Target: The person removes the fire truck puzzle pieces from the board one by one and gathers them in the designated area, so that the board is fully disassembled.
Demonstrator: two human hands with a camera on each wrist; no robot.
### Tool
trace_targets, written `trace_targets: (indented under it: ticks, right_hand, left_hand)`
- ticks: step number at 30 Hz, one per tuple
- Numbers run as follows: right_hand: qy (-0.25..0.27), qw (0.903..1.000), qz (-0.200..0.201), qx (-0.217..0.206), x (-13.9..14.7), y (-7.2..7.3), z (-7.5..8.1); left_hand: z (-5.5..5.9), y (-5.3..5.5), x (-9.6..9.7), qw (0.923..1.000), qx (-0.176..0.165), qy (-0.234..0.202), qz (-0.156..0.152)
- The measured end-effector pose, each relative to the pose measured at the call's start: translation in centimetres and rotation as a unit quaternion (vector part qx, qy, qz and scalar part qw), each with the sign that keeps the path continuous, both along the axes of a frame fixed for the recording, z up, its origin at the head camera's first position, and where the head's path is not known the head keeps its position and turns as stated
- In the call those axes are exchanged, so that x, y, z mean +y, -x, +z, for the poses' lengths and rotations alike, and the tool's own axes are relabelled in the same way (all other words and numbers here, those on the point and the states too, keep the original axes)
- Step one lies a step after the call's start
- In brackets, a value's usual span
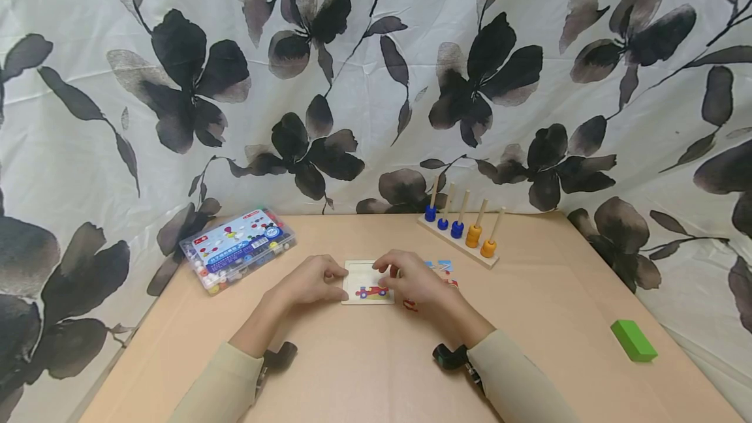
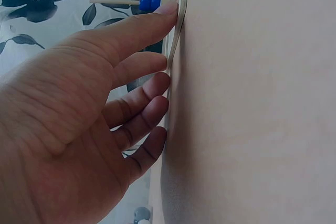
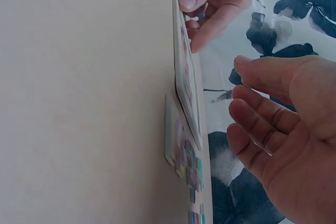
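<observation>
A small wooden puzzle board [image 1: 369, 299] with a raised pale rim lies on the table. A red vehicle picture [image 1: 373, 292] fills its lower part, and its upper part is plain wood. My left hand [image 1: 314, 279] holds the board's left edge, thumb at the near corner and forefinger farther up. My right hand [image 1: 411, 276] hovers above the board's right side, fingers loosely bent. In the right wrist view nothing shows between the fingers of the right hand [image 3: 283, 114]. Colourful puzzle pieces [image 3: 186, 153] lie right of the board, partly hidden by the right hand in the head view.
At the back left lies a clear plastic case [image 1: 237, 247] of coloured beads. A wooden peg stand [image 1: 458, 240] with blue and orange beads stands at the back right. Farther right is a green block [image 1: 633, 341]. A floral cloth [image 1: 376, 83] hangs behind the table [image 1: 364, 371].
</observation>
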State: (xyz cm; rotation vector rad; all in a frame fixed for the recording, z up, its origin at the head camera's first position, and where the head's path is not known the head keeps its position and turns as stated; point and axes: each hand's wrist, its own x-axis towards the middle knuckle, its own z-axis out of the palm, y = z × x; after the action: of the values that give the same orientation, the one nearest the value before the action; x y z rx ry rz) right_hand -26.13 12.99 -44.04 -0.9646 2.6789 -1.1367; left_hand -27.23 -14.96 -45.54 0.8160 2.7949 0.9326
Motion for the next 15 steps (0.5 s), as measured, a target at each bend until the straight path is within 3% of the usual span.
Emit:
trace_targets:
  ticks: [15]
  right_hand:
    - [-0.025,0.9993,0.029,-0.001,-1.2,-0.2,-1.0]
  left_hand:
    - [0.0,0.0,0.0,1.0,0.005,0.005,-0.005]
